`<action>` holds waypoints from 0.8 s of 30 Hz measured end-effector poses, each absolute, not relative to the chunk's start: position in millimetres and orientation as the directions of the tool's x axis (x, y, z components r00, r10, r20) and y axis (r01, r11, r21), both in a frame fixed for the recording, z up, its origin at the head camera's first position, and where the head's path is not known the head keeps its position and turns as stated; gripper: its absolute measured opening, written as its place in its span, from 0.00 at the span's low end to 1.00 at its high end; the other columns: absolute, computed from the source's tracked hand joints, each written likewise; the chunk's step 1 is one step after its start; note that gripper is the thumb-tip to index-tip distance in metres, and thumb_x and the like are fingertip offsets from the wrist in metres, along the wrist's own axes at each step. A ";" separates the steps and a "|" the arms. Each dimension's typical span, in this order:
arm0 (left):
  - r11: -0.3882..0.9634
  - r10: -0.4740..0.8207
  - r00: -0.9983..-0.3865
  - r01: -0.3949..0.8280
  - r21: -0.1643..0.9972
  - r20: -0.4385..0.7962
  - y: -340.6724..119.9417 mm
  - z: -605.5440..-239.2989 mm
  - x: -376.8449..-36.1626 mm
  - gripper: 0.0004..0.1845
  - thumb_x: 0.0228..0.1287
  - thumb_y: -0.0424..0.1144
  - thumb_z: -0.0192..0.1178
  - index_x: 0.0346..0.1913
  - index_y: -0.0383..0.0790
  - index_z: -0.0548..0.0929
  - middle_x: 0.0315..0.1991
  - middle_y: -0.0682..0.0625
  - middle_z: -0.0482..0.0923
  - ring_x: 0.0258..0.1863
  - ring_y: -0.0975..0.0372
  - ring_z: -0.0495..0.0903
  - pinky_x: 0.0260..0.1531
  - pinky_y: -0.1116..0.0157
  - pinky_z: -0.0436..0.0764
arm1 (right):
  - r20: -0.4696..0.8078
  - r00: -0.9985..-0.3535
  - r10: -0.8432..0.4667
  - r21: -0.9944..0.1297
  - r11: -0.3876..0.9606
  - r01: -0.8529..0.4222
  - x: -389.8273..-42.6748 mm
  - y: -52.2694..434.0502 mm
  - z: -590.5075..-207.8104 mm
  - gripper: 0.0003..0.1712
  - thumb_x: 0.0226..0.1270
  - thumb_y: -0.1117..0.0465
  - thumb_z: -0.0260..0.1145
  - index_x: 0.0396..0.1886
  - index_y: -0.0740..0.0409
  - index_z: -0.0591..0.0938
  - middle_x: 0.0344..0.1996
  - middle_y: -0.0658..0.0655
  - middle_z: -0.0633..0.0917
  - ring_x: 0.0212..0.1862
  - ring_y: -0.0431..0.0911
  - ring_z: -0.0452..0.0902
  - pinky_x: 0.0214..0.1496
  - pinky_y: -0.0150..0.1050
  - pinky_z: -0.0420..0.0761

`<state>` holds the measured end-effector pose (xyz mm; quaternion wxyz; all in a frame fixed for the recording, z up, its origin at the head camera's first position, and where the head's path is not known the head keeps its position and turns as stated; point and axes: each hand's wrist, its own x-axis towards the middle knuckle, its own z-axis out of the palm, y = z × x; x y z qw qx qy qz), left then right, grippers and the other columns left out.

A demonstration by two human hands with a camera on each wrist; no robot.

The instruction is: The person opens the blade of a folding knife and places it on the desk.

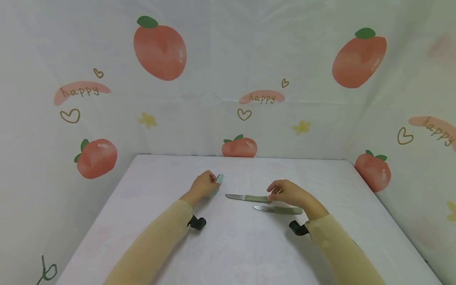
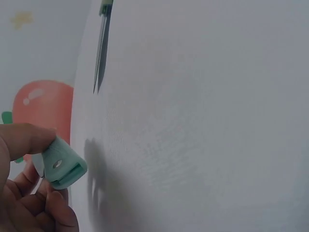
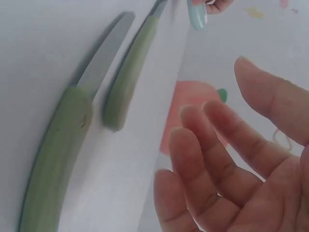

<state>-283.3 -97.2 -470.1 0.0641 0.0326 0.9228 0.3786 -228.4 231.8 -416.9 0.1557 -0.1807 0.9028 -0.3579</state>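
Over your white bench (image 1: pixel 228 249), your right grip (image 1: pixel 289 193) hangs loosely parted; your left grip (image 1: pixel 204 185) pinches narrow. The far knife (image 1: pixel 257 198) and near knife (image 1: pixel 287 210) lie by your right; your left holds a mint-green slotted piece (image 2: pixel 65 166).

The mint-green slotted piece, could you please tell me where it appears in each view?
Head: the mint-green slotted piece is just left of centre, below mid-height.
Left wrist: the mint-green slotted piece is at lower left.
Right wrist: the mint-green slotted piece is at the top edge, right of centre.
Shared landmark: the left hand, which holds it in all three views.
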 end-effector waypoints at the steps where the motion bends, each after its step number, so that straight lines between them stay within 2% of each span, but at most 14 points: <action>1: 0.706 0.111 -0.991 0.022 0.708 -0.080 -96.4 -469.8 -281.8 0.13 0.65 0.41 0.67 0.43 0.39 0.76 0.41 0.47 0.78 0.40 0.56 0.76 0.44 0.58 0.76 | -0.142 -0.889 -0.435 -0.704 0.676 -0.219 -227.5 230.5 -416.0 0.19 0.66 0.58 0.71 0.50 0.67 0.81 0.35 0.51 0.83 0.39 0.45 0.78 0.44 0.43 0.77; 12: 0.583 0.144 -0.988 0.122 0.803 0.046 -77.9 -460.0 -258.0 0.13 0.63 0.40 0.70 0.40 0.40 0.76 0.37 0.50 0.80 0.36 0.59 0.77 0.35 0.64 0.76 | -0.008 -0.939 -0.343 -0.721 0.653 -0.232 -217.0 212.9 -410.3 0.11 0.71 0.54 0.67 0.44 0.56 0.85 0.38 0.49 0.85 0.43 0.46 0.80 0.50 0.47 0.77; 17: 0.501 0.171 -0.981 0.166 0.850 0.091 -68.6 -458.3 -249.5 0.13 0.62 0.41 0.70 0.40 0.40 0.76 0.38 0.50 0.81 0.35 0.61 0.77 0.35 0.65 0.77 | 0.080 -0.947 -0.311 -0.728 0.631 -0.268 -213.7 206.0 -410.4 0.11 0.71 0.54 0.67 0.45 0.56 0.85 0.37 0.48 0.86 0.43 0.46 0.80 0.47 0.45 0.78; 24: 0.422 0.188 -0.977 0.177 0.889 0.105 -55.4 -451.3 -232.8 0.13 0.63 0.40 0.70 0.41 0.40 0.76 0.37 0.50 0.80 0.34 0.61 0.75 0.35 0.65 0.76 | 0.124 -0.955 -0.269 -0.772 0.578 -0.263 -209.6 196.2 -416.0 0.12 0.71 0.56 0.67 0.47 0.59 0.85 0.40 0.51 0.86 0.44 0.47 0.81 0.44 0.43 0.79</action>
